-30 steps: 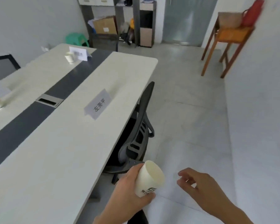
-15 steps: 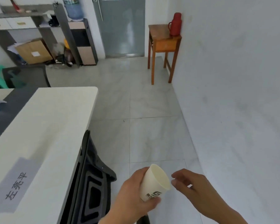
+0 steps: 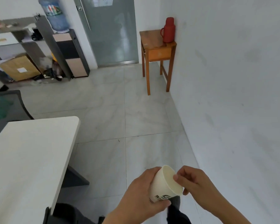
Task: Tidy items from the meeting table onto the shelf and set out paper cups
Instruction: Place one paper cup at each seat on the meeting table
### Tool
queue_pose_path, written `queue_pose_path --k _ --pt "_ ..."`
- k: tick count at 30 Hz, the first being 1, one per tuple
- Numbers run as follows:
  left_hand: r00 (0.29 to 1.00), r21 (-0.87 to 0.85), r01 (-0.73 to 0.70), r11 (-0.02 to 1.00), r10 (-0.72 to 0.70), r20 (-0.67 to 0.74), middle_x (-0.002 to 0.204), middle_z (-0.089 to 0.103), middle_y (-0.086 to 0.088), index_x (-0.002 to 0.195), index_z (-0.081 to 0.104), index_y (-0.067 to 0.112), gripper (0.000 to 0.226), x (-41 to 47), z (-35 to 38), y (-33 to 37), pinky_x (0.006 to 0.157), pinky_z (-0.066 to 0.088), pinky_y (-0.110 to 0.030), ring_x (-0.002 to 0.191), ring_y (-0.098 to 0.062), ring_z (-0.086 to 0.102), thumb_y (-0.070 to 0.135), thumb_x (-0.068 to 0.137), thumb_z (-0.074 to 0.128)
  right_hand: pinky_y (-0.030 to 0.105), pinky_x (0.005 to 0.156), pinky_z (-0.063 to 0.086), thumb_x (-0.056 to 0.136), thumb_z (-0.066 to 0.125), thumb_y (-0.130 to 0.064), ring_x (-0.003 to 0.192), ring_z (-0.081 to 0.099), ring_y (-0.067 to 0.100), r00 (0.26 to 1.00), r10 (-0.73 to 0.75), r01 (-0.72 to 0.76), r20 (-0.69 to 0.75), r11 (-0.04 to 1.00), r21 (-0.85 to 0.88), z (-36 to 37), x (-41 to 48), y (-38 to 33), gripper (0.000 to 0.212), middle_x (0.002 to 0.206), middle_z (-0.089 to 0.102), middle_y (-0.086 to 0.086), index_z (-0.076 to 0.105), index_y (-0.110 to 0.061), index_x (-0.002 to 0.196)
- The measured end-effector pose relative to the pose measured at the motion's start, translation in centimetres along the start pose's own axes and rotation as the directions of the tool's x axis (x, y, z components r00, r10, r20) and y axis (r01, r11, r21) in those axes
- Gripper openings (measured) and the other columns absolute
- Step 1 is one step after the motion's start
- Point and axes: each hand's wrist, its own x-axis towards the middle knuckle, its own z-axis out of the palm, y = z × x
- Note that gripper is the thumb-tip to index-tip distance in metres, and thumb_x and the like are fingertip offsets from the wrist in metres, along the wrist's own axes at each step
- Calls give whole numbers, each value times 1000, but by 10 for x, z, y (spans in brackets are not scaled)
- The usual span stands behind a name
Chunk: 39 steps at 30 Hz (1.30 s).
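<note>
A white paper cup [image 3: 164,185] with a dark logo lies tilted in my left hand [image 3: 140,196], which wraps around its body, mouth facing right and up. My right hand [image 3: 196,185] pinches the cup's rim with thumb and fingers. Both hands are low in the view, over the tiled floor, right of the white meeting table [image 3: 27,152]. The shelf unit [image 3: 27,44] stands at the far left against the back wall.
A wooden side table [image 3: 157,50] with a red thermos [image 3: 168,29] stands against the right wall. A water dispenser [image 3: 66,50] and a glass door [image 3: 110,33] are at the back. A cardboard box [image 3: 18,68] sits in the shelf. A black chair back [image 3: 14,105] is at left.
The view has swung right, away from the table toward the door. My right hand has closed in and now pinches the cup's rim; before it hovered apart from it.
</note>
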Motion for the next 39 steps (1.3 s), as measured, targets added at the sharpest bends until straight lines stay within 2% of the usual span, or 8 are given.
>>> queue_pose_path --k 7,12,17,25,29,32,35,39 --pt "974 49 196 979 -189 -121 121 51 29 126 32 57 63 122 -51 -2 94 47 -22 108 6 51 57 73 67 21 54 47 91 61 -9 57 52 13 991 -107 109 82 994 -23 -59 158 -61 21 59 56 0 57 -1 72" --pt "869 -6 431 903 -416 -269 116 53 23 136 36 44 50 138 -87 -32 93 44 -18 104 6 51 52 90 54 22 53 45 91 60 -10 56 51 11 968 -166 188 190 977 -103 -61 263 -110 25 54 55 -6 57 -8 67" --pt "751 -164 595 787 -617 -236 110 55 22 131 42 45 44 133 -124 -81 92 46 -19 100 2 56 56 90 52 24 54 46 91 61 -10 53 51 8 924 -213 276 316 946 -168 -19 350 -150 25 55 56 -4 58 -10 66" --pt "588 -396 640 659 -751 -300 103 55 22 125 46 47 41 139 -196 -145 98 44 -21 99 2 56 59 86 55 38 59 46 90 63 -14 55 51 13 801 -224 405 554 885 -228 86 439 -228 27 56 56 -3 58 -15 64" --pt "533 -439 636 635 -773 -346 108 57 18 129 45 44 46 141 -242 -166 92 47 -22 99 -1 58 58 87 54 42 60 47 89 64 -14 53 49 16 733 -234 473 638 850 -231 141 482 -266 27 56 55 5 57 -14 63" --pt "426 -517 614 597 -802 -419 105 57 18 130 47 40 47 135 -266 -177 88 48 -21 93 -3 58 55 86 56 41 61 46 90 64 -12 53 48 17 664 -203 500 720 836 -226 187 512 -283 26 57 53 10 56 -11 64" --pt "283 -614 603 510 -856 -433 101 56 20 128 48 39 46 122 -277 -190 86 48 -19 88 -2 58 55 86 57 48 63 49 90 64 -13 54 48 18 571 -143 530 809 817 -230 237 542 -294 23 55 52 1 58 -7 69" --pt "63 -749 555 362 -916 -397 101 60 18 128 48 40 53 117 -285 -204 91 49 -23 94 -1 59 61 80 56 42 63 45 89 65 -16 56 46 19 388 -108 614 915 771 -169 318 583 -320 28 55 51 1 55 -14 63"
